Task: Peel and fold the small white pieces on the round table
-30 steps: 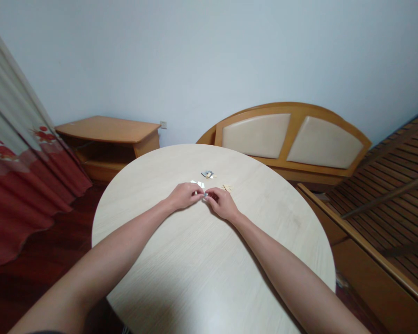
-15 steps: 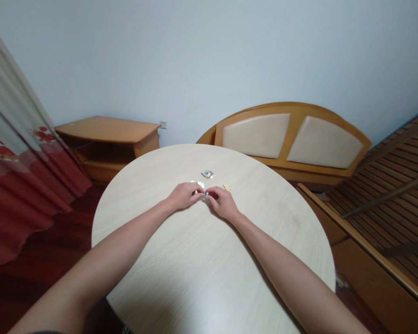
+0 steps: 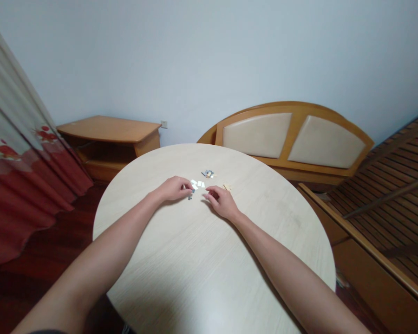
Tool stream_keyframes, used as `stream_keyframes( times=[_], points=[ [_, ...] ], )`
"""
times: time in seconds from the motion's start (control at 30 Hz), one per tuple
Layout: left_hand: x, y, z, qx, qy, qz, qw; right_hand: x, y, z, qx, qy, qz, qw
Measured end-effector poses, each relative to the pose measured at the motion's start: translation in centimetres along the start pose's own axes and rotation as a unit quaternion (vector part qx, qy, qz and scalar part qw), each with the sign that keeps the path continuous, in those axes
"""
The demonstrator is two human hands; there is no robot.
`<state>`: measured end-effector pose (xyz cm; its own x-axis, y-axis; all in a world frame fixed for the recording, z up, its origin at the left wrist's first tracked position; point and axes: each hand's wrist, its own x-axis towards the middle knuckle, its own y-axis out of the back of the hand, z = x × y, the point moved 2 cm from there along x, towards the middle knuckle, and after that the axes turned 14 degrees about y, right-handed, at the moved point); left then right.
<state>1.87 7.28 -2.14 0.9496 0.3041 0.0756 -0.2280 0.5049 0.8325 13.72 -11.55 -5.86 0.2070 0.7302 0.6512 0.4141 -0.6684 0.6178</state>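
- The biggest thing is the pale blue-white wall (image 3: pixel 195 60), which fills the far side of the room.
- The floor (image 3: pixel 45 246) is dark reddish and shiny, visible at the left.
- The round table (image 3: pixel 216 246) stands in the middle; its top is pale, with fine wood grain and a soft shine at the near part.
- At the right there is a slatted wooden frame (image 3: pixel 393 195), brown and dark.
- At the left hangs a curtain (image 3: pixel 24 162), whitish above and red below, with red flowers.
- Against the wall, far right, is a curved headboard (image 3: pixel 288 134) with two cream panels.
- Far left stands a wooden cabinet (image 3: pixel 107 130) with an open shelf.
- The left hand (image 3: pixel 176 188) has its fingers bent close to the thumb; whether they hold a piece, I cannot tell.
- The right hand (image 3: pixel 223 202) keeps a narrow gap between thumb and first finger.
- A small socket (image 3: pixel 164 124) is on the wall, beside the cabinet.
- A grey heap (image 3: pixel 208 174) of small pieces lies on the table, beyond the hands.
- White pieces (image 3: pixel 195 185) lie just beside the left fingertips.
- Beige pieces (image 3: pixel 226 187) lie just beyond the right hand.
- Small grey bits (image 3: pixel 190 196) are at the left fingertips.
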Motion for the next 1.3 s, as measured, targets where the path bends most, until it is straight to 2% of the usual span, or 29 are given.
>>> stream_keyframes(
  times=[0.2,0.33,0.83,0.97,1.13,1.3],
  points=[
    [-0.4,1.0,-1.4,-0.016,0.037,-0.117,0.992,0.0,0.0,-0.2,-0.002,0.008,-0.014,1.000],
    [-0.2,0.6,-2.1,0.004,0.052,-0.146,0.988,0.0,0.0,-0.3,-0.007,0.012,-0.021,1.000],
    [0.4,-0.8,-1.9,0.025,0.041,-0.087,0.995,0.1,0.1,-0.5,-0.026,0.004,-0.045,0.999],
    [0.4,-0.7,-2.1,0.019,0.030,-0.079,0.996,0.3,0.2,-0.3,-0.128,0.005,-0.042,0.991],
    [0.4,0.0,-2.0,0.017,0.047,-0.041,0.998,1.3,0.2,0.9,-0.270,-0.033,-0.067,0.960],
    [0.4,-0.2,-2.1,0.032,0.063,-0.033,0.997,4.3,1.2,3.7,-0.324,-0.122,-0.104,0.932]
  ],
)
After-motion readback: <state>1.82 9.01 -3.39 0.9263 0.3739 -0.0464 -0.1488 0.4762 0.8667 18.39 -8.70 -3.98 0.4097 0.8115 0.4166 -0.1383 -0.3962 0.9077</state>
